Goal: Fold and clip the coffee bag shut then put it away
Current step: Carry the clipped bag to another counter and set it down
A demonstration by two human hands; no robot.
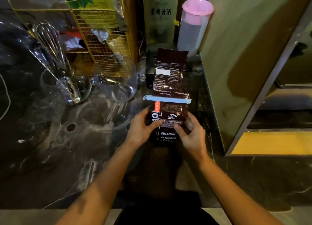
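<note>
A dark brown coffee bag (170, 113) with white print stands on the black marble counter (67, 148), its long crumpled top part rising behind. A pale blue bag clip (167, 99) lies across the bag just above its filled part, sticking out on both sides. My left hand (143, 126) grips the bag's lower left side, thumb on the front. My right hand (190, 132) holds the lower right side, fingers curled around the edge.
A glass measuring jug (118, 83) and a glass with a metal whisk (55, 56) stand to the left. A yellow wire rack (104, 39), a tall green box (160, 15) and a pink-lidded plastic container (194, 25) stand behind. An olive cabinet wall (236, 64) rises close on the right.
</note>
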